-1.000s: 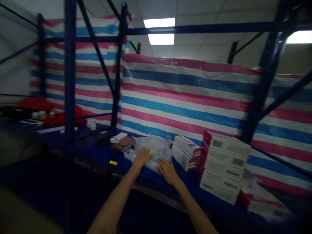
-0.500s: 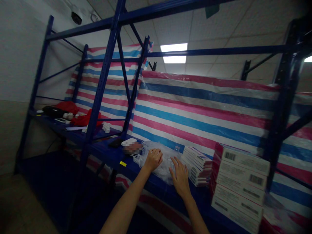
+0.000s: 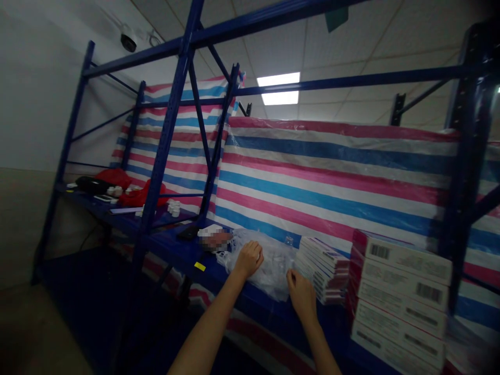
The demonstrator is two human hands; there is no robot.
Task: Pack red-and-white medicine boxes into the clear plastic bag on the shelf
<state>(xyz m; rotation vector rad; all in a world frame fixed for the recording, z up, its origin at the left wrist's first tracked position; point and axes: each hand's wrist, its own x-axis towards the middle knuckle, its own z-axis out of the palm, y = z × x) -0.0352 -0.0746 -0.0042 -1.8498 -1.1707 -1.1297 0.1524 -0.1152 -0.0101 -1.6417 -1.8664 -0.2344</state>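
A crumpled clear plastic bag [image 3: 275, 263] lies on the blue shelf [image 3: 265, 307], with small objects inside too blurred to name. My left hand [image 3: 250, 259] is over the bag's left part, its fingers curled closed on the plastic. At the right edge of the same bag, my right hand [image 3: 302, 294] has its fingers drawn together in a pinch on the film. Right beside that hand stands a stack of thin white boxes [image 3: 318, 263]. A small clear cup-like object [image 3: 289, 241] sits behind the bag.
Larger white and magenta boxes [image 3: 402, 302] are piled at the right. Left of the bag are a black flat object [image 3: 188, 233] and a yellow label [image 3: 200, 266]. White bottles [image 3: 174, 208] and red bags [image 3: 138, 195] lie farther left, past a blue upright post [image 3: 164, 140].
My right hand has closed from spread fingers to a pinch at the bag's edge. My left hand stays on the bag, and the view has shifted slightly.
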